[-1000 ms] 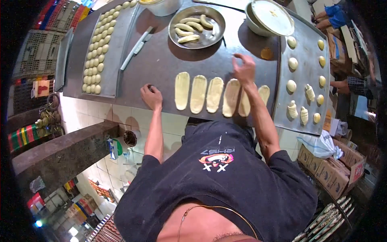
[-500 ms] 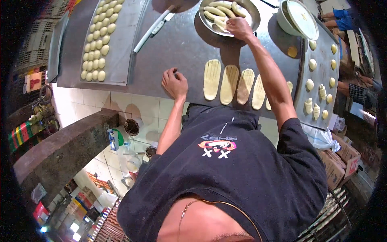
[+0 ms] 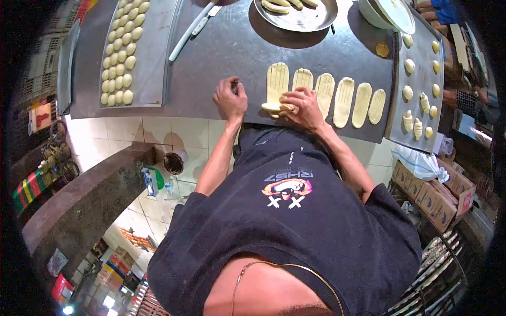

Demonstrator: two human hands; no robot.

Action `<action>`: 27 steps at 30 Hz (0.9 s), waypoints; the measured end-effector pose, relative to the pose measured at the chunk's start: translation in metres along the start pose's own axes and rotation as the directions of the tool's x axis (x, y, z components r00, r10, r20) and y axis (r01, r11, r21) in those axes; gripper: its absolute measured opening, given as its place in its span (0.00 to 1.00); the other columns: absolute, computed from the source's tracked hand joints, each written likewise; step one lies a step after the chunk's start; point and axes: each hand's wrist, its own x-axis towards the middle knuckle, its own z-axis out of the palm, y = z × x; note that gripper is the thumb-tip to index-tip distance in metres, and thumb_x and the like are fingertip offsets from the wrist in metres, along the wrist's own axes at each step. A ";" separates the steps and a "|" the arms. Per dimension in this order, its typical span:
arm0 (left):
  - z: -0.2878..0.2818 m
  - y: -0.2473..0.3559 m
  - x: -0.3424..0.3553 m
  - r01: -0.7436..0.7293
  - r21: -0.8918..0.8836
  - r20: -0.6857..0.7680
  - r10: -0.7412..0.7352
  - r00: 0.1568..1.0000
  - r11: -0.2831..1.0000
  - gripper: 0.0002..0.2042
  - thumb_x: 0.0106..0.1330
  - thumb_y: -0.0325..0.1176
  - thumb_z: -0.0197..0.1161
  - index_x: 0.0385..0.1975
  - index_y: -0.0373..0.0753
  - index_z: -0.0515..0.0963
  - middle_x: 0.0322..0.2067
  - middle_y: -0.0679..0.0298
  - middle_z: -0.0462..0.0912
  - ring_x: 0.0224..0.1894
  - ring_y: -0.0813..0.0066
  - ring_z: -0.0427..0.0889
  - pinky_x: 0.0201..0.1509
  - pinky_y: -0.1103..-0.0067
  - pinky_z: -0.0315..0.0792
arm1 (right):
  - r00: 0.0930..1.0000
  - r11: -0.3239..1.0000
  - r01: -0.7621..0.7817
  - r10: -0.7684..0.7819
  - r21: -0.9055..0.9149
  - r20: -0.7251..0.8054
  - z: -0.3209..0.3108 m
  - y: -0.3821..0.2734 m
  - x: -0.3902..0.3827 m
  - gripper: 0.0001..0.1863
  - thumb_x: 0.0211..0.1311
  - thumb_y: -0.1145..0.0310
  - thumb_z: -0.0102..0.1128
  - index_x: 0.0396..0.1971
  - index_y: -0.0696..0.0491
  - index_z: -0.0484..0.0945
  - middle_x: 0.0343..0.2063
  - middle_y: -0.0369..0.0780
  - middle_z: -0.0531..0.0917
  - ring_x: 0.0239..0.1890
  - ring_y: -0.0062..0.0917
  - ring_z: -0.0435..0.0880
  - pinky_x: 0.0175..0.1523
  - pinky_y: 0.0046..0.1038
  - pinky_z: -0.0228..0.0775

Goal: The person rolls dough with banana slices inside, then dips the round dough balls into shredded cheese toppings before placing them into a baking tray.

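Observation:
A row of flat, slit dough strips lies along the table's near edge. On the near end of the leftmost dough strip (image 3: 276,79) rests a piece of peeled banana (image 3: 272,107). My right hand (image 3: 303,108) has its fingers closed around the right part of this banana, covering some of it and the lower end of the neighbouring strip. To the left, my left hand (image 3: 231,100) rests by the table edge, loosely curled, thumb and fingers apart, with nothing visible in it. Further away, a round metal pan (image 3: 303,22) holds several peeled bananas.
A tray (image 3: 147,79) with rows of round dough balls is at left; a knife (image 3: 205,22) lies beside a pale rod (image 3: 184,41). At right are a lidded tub (image 3: 374,16) and a tray (image 3: 403,129) of dough balls and rolled pieces. Another person's arm (image 3: 450,97) shows at far right.
My right hand has come back from the pan to the leftmost dough strip, bringing a banana onto its near end. My left hand stays near the same spot.

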 end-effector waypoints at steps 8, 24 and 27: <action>0.034 0.065 0.046 -0.063 0.155 0.301 0.014 0.954 0.986 0.23 0.52 0.57 0.72 0.38 0.45 0.83 0.45 0.61 0.76 0.54 0.58 0.71 0.58 0.59 0.58 | 0.840 0.861 -0.503 0.467 -0.073 -0.277 0.023 0.054 0.076 0.15 0.49 0.53 0.73 0.31 0.48 0.89 0.29 0.37 0.88 0.42 0.36 0.80 0.51 0.40 0.69; 0.044 0.055 0.076 -0.196 -0.039 0.311 0.198 0.929 0.980 0.12 0.56 0.41 0.72 0.35 0.44 0.83 0.47 0.55 0.76 0.53 0.52 0.73 0.58 0.59 0.66 | 0.639 0.636 -0.766 0.769 -0.095 -0.003 0.028 0.060 0.121 0.16 0.43 0.52 0.78 0.29 0.45 0.89 0.34 0.41 0.89 0.40 0.34 0.87 0.52 0.36 0.72; -0.002 0.027 0.013 -0.586 -0.198 0.096 0.611 0.786 0.785 0.09 0.55 0.34 0.69 0.36 0.46 0.83 0.43 0.59 0.79 0.47 0.54 0.76 0.52 0.65 0.69 | 0.959 0.990 -0.083 0.112 0.117 -0.260 0.019 0.033 0.069 0.05 0.50 0.68 0.71 0.24 0.52 0.85 0.26 0.38 0.85 0.30 0.31 0.79 0.41 0.34 0.67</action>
